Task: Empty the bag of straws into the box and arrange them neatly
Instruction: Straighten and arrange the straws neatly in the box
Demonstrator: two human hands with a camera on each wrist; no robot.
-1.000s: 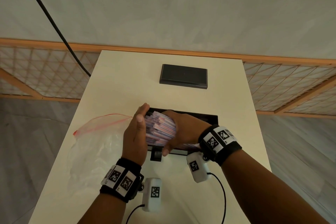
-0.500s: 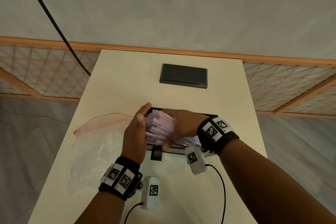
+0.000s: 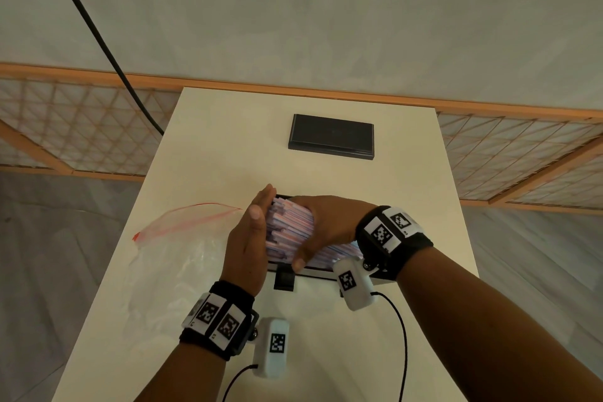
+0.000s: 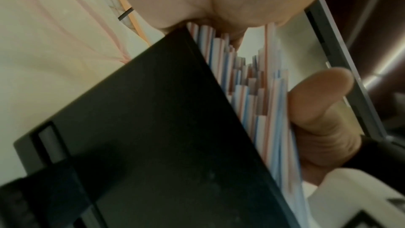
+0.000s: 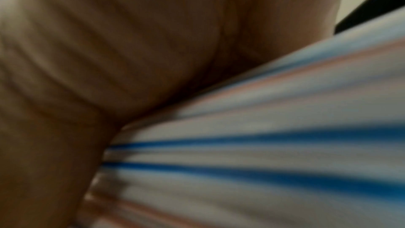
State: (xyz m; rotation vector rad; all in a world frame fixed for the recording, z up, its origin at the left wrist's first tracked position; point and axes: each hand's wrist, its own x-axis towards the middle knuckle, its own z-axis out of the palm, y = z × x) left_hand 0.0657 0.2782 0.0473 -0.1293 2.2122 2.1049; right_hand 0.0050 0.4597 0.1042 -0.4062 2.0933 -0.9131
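I have the straws (image 3: 288, 232) bunched over the left end of the box (image 3: 318, 272), which sits on the bench (image 3: 329, 173) close to me. My right hand (image 3: 329, 225) wraps over the bundle from the top, fingers curled round the far side and thumb (image 4: 317, 110) clamped on the near side. That grip keeps the straws parallel so they cannot fan out while I square them. In the right wrist view I see only palm and blurred blue and red stripes, which fits a tight hold.

My left hand (image 3: 249, 238) stands edge-on, fingers straight and together, the flat palm against the straw ends. It holds nothing; it serves as a stop to tap the ends level. The left wrist view shows why this is needed: the ends (image 4: 247, 75) are stepped, some proud, some recessed, just above the dark box wall (image 4: 142, 127).

The bag (image 3: 169, 254) lies slack on the bench to my left, its red-edged mouth facing the box. It looks empty, so I judge the emptying done and the arranging in progress. Whether more straws lie deeper in the box under my right hand, I cannot tell; a few show along the near wall toward the right.

A dark lid (image 3: 331, 136) lies flat at the far end of the bench, well apart from the box, out of the way of both hands.

Risk, as I judge it: loosening the right hand before the bundle is seated lets the straws roll and cross.
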